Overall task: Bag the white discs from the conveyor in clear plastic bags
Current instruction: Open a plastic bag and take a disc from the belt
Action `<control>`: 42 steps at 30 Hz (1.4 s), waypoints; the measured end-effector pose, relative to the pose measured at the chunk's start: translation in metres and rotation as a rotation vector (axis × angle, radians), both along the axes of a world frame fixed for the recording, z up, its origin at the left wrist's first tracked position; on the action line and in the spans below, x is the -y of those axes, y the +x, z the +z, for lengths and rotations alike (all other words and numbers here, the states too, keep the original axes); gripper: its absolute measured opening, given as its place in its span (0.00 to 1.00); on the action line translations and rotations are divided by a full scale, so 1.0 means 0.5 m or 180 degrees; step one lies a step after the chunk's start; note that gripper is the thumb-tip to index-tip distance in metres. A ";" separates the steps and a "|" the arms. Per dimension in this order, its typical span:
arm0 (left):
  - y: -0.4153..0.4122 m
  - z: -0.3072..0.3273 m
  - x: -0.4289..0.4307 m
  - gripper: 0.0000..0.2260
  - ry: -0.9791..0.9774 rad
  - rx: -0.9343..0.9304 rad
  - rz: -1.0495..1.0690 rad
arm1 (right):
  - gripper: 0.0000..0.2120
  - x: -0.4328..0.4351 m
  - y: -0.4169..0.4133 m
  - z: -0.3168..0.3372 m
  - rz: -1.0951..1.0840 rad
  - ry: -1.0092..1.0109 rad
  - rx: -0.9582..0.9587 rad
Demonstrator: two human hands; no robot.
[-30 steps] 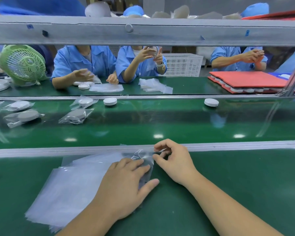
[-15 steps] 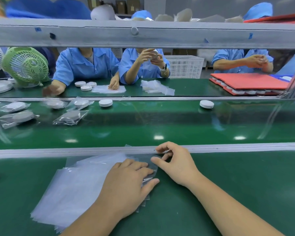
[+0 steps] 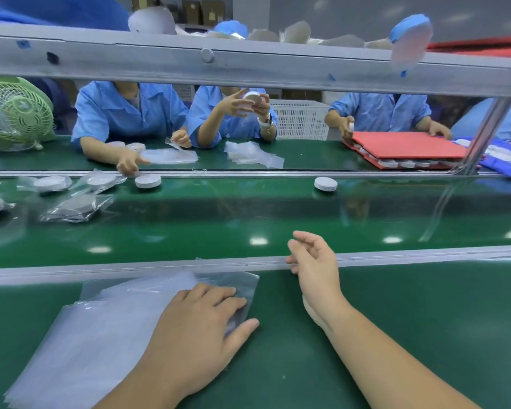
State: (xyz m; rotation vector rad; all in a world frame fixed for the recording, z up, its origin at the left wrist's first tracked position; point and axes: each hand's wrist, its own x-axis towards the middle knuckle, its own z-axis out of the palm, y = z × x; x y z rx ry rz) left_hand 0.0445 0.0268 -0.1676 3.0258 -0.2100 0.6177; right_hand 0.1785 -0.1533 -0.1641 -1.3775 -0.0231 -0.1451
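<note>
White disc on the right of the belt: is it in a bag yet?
Not bagged. The white disc sits bare on the green conveyor, with no plastic around it.

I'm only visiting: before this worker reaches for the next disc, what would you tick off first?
1. The left hand flat on the bag stack, pinning it: ok.
2. The right hand empty, raised over the rail: ok.
3. Bare white disc on the belt beyond the right hand: ok.
4. Belt between that hand and disc free of objects: ok.
5. One bag lifted off and opened: not ok, none is separated.
</note>
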 end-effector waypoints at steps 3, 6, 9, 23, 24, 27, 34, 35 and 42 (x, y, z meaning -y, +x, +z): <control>-0.001 0.002 0.000 0.25 0.0025 0.0002 -0.0009 | 0.05 -0.003 -0.001 -0.002 0.0058 -0.0169 0.0024; 0.000 0.005 0.001 0.25 -0.0019 -0.0110 -0.0001 | 0.06 -0.003 -0.002 -0.004 0.0146 -0.0350 0.0058; -0.001 0.005 -0.001 0.25 -0.0060 -0.0164 -0.0002 | 0.06 -0.007 -0.005 -0.006 0.0215 -0.0402 0.0089; -0.002 0.006 -0.002 0.25 -0.0143 -0.0325 0.0049 | 0.05 -0.006 -0.005 -0.007 0.0311 -0.0341 0.0125; -0.003 0.006 -0.002 0.25 -0.0156 -0.0353 0.0048 | 0.05 -0.006 -0.005 -0.008 0.0316 -0.0360 0.0132; -0.002 0.007 -0.001 0.27 -0.0200 -0.0403 0.0041 | 0.05 -0.006 -0.005 -0.009 0.0329 -0.0399 0.0142; -0.003 0.005 -0.001 0.21 -0.0110 -0.0192 0.0042 | 0.05 -0.006 -0.006 -0.008 0.0370 -0.0405 0.0165; -0.002 0.004 -0.001 0.21 -0.0108 -0.0190 0.0038 | 0.05 -0.006 -0.006 -0.008 0.0373 -0.0405 0.0167; -0.003 0.001 -0.001 0.20 -0.0159 -0.0177 0.0040 | 0.04 -0.006 -0.006 -0.008 0.0386 -0.0452 0.0181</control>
